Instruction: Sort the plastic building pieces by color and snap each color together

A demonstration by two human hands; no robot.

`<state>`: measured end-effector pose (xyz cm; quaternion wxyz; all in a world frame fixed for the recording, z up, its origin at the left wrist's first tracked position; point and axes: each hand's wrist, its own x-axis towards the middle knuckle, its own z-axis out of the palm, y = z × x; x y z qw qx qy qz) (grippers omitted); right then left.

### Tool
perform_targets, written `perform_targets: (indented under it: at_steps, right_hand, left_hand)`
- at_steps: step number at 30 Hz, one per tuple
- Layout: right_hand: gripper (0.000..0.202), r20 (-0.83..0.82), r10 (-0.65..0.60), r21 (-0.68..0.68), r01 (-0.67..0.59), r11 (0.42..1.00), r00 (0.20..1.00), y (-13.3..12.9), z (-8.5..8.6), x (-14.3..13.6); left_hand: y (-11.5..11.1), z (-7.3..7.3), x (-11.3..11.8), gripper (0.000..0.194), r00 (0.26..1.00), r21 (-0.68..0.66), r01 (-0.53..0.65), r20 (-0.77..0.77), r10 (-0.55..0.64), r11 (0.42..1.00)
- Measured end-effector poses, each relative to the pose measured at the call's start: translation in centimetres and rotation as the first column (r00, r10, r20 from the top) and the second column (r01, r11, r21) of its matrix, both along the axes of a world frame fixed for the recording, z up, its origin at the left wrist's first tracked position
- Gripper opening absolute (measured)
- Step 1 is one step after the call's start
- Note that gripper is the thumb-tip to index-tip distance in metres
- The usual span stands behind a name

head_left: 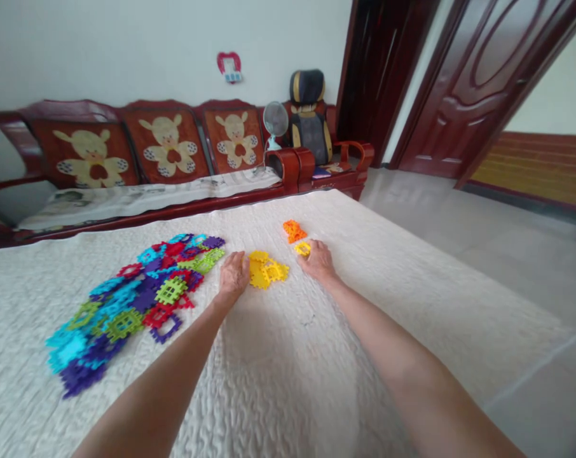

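Note:
A small pile of yellow interlocking toy pieces [264,273] lies on the cream quilted cover [278,362]. Against the left edge of this pile is my left hand [234,273], its fingers curled; what they hold, if anything, is hidden. My right hand [319,261] is closed on a single yellow interlocking piece [302,249], right of the pile. Just beyond that piece sits a small heap of orange interlocking pieces [294,231]. To the left of my left hand spreads a large mixed heap of blue, purple, red and green interlocking pieces [145,296].
A wooden sofa [288,172] with bear-patterned cushions [166,147] stands beyond the covered surface. Near its right end are a small fan [275,119] and a chair with a massage cushion [309,130]. Tiled floor [435,210] and a dark red door [479,83] lie to the right.

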<state>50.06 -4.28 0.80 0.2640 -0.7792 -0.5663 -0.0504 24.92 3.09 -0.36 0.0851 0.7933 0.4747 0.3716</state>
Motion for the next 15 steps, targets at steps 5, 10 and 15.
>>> perform_targets:
  at_steps: [5, 10, 15]
  right_hand:
    - [0.043, 0.017, 0.009, -0.018, -0.009, 1.0, 1.0, -0.11, 0.1, -0.02]
    - [0.041, 0.026, 0.008, -0.024, -0.008, 1.0, 1.0, -0.01, 0.02, 0.28]
    - [0.043, 0.017, 0.009, -0.002, -0.009, 1.0, 1.0, 0.15, -0.07, 0.39]
  left_hand:
    - [-0.81, -0.84, -0.35, 0.037, 0.999, 0.005, -0.039, -0.036, 0.039, 0.999]
    - [-0.93, -0.85, -0.28, 0.037, 0.999, 0.01, -0.023, -0.027, 0.024, 1.0]
    - [-1.2, -0.69, -0.12, 0.038, 1.0, -0.024, 0.001, -0.006, -0.001, 1.0]
